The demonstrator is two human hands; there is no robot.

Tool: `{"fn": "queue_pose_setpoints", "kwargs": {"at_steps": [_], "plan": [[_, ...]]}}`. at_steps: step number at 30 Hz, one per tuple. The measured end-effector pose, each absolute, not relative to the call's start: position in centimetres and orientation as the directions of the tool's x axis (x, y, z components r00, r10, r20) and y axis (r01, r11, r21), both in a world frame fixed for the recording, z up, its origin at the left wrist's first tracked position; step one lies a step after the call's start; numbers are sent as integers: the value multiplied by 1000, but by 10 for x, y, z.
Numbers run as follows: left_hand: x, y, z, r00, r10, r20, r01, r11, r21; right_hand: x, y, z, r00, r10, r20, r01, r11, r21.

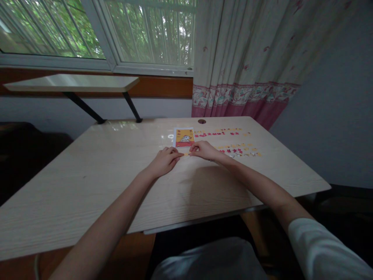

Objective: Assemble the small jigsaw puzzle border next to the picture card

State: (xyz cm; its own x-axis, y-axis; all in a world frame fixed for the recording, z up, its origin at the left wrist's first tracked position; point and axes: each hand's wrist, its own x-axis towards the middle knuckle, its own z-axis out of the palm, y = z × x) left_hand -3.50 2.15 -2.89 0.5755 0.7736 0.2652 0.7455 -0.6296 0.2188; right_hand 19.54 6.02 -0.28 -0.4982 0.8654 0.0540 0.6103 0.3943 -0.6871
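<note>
Dim daylight from the window [106,33]

Smooth wood-grain tabletop [87,175], paper card [184,137], cloth curtain [241,46]

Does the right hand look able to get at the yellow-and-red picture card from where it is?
Probably yes: the right hand is close by the card's lower right corner, and nothing visible blocks the way to the picture card; the left hand lies off its other side.

yellow-red card [183,140] (white-edged), red pieces [209,134], pale grained desk [116,155], floral curtain [239,58]
</note>
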Motion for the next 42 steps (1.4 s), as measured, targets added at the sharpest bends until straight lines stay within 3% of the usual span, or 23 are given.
{"fn": "queue_pose_setpoints", "kwargs": {"at_steps": [13, 22, 27, 31, 42], "plan": [[-35, 23, -29, 583, 767, 267, 745, -636, 201, 195, 60, -4, -604, 782, 151, 647, 592, -480], [-49, 25, -22, 549, 788, 279, 782, -602, 159, 194, 63, 2, -632, 769, 95, 671, 604, -430], [-74, 33, -17, 501, 809, 306, 817, -559, 140, 210, 56, 0, -664, 728, 169, 655, 675, -339], [-80, 37, -17, 511, 808, 294, 804, -570, 168, 220, 47, -2, -678, 703, 215, 661, 711, -238], [-72, 36, -24, 545, 788, 285, 766, -606, 212, 229, 41, -6, -669, 728, 152, 702, 685, -193]]}}
